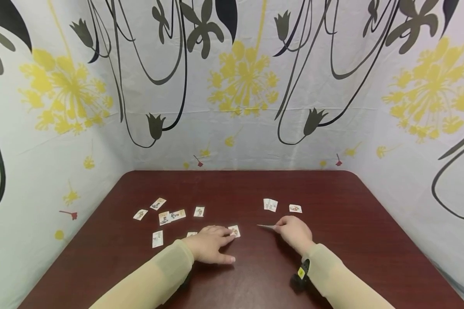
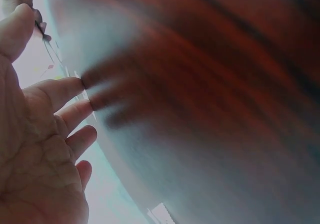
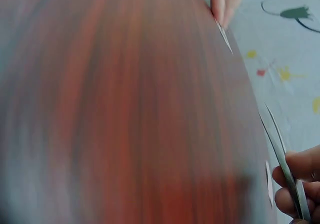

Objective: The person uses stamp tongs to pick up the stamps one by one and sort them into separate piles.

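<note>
My left hand reaches over the table with its fingers stretched out. The fingertips rest at the near edge of a small white picture card. In the left wrist view, the left hand's index and middle fingertips touch the table's surface at a thin white edge. To the right, my right hand pinches metal tweezers between thumb and fingers. The tweezers' tips point left toward the card, slightly parted, with nothing between them. Another small card is partly hidden behind the left hand.
Several picture cards lie at the left, among them an overlapping pair and a single card. Beyond the right hand lie an overlapping group and one card. Patterned cloth surrounds the dark red table.
</note>
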{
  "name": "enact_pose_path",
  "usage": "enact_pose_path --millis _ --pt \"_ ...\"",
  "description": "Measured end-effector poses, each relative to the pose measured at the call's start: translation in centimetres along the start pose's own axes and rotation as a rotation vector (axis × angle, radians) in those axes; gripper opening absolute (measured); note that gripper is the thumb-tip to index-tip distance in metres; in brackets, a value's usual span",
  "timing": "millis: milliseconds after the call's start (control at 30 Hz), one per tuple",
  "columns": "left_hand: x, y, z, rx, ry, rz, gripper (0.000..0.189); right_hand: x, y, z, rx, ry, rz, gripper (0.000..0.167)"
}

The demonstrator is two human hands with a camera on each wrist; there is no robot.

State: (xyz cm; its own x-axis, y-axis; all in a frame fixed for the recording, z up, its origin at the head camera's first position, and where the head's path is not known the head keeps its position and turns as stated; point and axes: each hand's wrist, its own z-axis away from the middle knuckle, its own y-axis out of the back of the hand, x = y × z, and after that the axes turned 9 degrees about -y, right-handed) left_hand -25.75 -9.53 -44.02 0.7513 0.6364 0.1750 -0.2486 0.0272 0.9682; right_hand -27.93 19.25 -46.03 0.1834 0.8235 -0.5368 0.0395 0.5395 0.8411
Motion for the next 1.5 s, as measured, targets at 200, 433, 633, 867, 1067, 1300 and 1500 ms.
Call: enact_pose_path --millis 200,433,633,867,1067,1300,1500 --pt "0.0 -0.1 -0.2 0.006 -0.006 -0.003 0.079 -1.6 -1.1 0.3 -0.018 0.03 0.002 0.008" --pt "0.1 -0.1 -0.5 0.01 -0.009 -0.011 0.079 -2.8 -1.8 0.6 -0.037 0.043 0.012 0.009" --pt "0.1 0.0 -0.6 0.015 -0.013 -0.01 0.079 -3.1 -2.2 0.6 -0.041 0.041 0.026 0.008" --pt "0.2 0.1 -0.5 0.014 -0.006 -0.001 0.079 -3.5 -2.6 0.3 -0.051 0.034 0.001 0.008" --pt "0.3 0.2 -0.4 0.01 -0.005 0.004 0.079 -3.9 -2.9 0.1 -0.056 0.037 -0.019 0.007" --pt "0.3 0.3 -0.3 0.01 -0.006 0.008 0.078 -4.5 -3.3 -0.1 -0.054 0.044 -0.048 0.008" --pt "0.4 0.3 -0.2 0.001 -0.006 0.007 0.078 -4.2 -3.5 -0.2 -0.056 0.027 -0.058 0.008"
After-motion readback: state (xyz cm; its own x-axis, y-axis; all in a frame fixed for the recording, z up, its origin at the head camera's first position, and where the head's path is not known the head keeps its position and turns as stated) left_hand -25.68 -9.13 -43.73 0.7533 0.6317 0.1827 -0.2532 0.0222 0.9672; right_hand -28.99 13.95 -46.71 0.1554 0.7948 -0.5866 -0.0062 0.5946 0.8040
